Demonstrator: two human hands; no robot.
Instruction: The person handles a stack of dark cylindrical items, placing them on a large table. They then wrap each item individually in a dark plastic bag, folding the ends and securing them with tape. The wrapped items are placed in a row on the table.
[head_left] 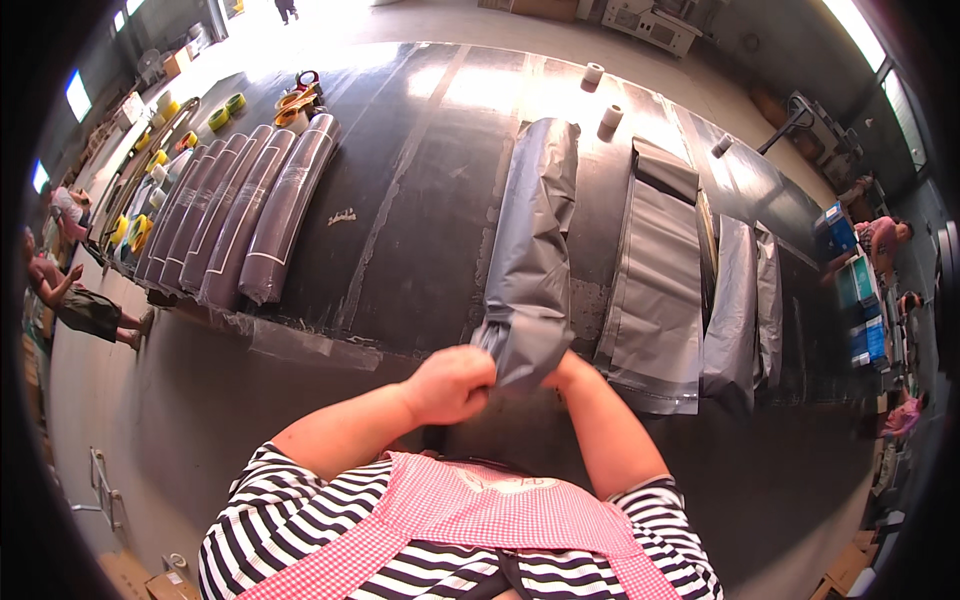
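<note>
A long grey plastic bag (530,220) lies on the dark table in front of me, bulging along its length; what is inside is hidden. Its near end is bunched and lifted at the table's edge. My left hand (455,385) is closed on the left side of that end, fingers curled into the plastic. On the other side my right hand (566,370) grips the same end, its fingers mostly covered by the bag and blurred. Just right of it lies a flat grey plastic bag (655,290), with a bulging grey bag (730,310) beyond.
Several plastic-wrapped brown rolls (285,215) lie side by side on the table's left. Tape rolls (295,105) sit behind them. Small white rolls (593,74) stand near the far edge of the table (400,220). People are at both sides, one person (885,238) by blue boxes.
</note>
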